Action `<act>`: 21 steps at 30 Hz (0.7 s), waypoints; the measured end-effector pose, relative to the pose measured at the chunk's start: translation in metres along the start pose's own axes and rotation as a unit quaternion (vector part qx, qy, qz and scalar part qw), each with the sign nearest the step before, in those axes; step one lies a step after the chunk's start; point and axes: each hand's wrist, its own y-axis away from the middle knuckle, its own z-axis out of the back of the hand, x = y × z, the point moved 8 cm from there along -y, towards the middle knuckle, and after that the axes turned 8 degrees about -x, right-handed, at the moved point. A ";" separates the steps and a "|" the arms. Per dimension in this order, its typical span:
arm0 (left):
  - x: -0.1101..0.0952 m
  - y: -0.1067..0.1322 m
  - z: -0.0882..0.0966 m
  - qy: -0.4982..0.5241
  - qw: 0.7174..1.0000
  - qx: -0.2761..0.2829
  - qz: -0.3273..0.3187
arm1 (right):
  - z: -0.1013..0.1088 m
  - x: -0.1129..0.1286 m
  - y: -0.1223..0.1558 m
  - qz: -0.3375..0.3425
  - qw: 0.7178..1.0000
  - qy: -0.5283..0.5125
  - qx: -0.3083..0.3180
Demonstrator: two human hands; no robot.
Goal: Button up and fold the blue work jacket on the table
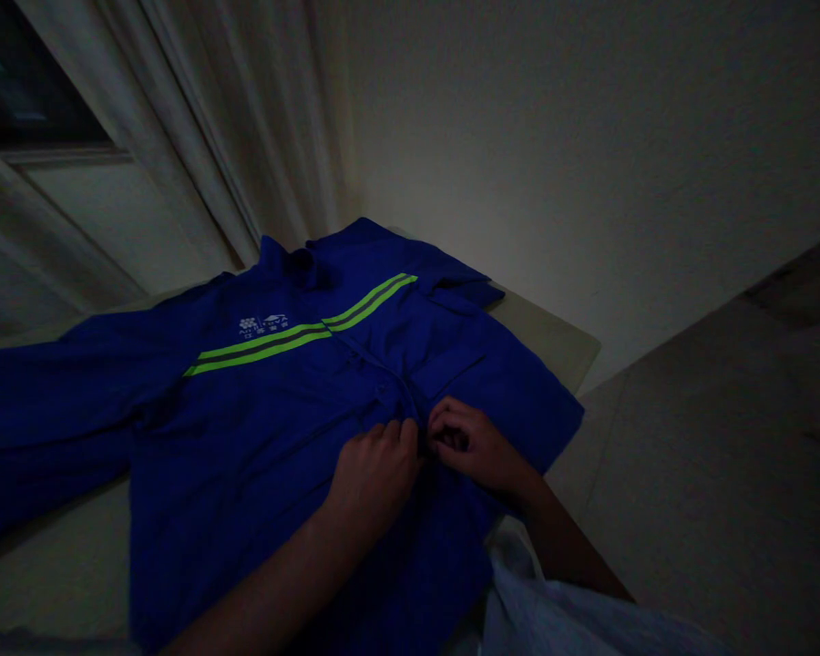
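1. Across the table [557, 333] in front of you lies the blue jacket [246, 428], spread front side up, with its collar [291, 260] at the far end and its lower part close to you.
2. Your left hand [379, 465] rests on the lower front, knuckles up, with the fingers bent down and closed on the cloth at the front edge [373, 360]; your fingertips are mostly hidden.
3. Your right hand [475, 446] is just beside it, fingers curled, thumb and forefinger brought together on the same edge. It is too dark to tell which fold you have between them.
4. Beyond your hands, a yellow-green stripe [266, 349] with a dark line along its middle crosses the chest; white lettering [264, 326] sits just above it, to the left.
5. One sleeve [47, 392] reaches out past the left edge of your view.
6. Behind the table you have a pale curtain [239, 109] and a plain wall [574, 164]; to your right is the floor [697, 474], and grey fabric [574, 615] shows near your right forearm.
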 end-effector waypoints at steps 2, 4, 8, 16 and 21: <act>0.003 0.000 -0.002 0.004 1.000 0.015 0.016 | 0.002 -0.001 0.000 -0.001 1.000 -0.002 -0.009; 0.003 0.000 -0.005 0.012 1.000 0.026 0.006 | 0.002 -0.001 0.000 -0.001 1.000 -0.001 -0.005; 0.000 0.001 -0.009 0.025 0.999 0.018 -0.025 | 0.002 -0.002 0.000 -0.006 1.000 -0.005 -0.005; -0.003 -0.001 -0.002 0.040 0.998 -0.010 -0.054 | 0.004 -0.004 -0.001 -0.017 0.999 -0.014 -0.023; -0.013 0.005 0.009 0.005 0.990 -0.073 -0.123 | 0.006 -0.003 -0.001 -0.012 1.000 -0.013 -0.024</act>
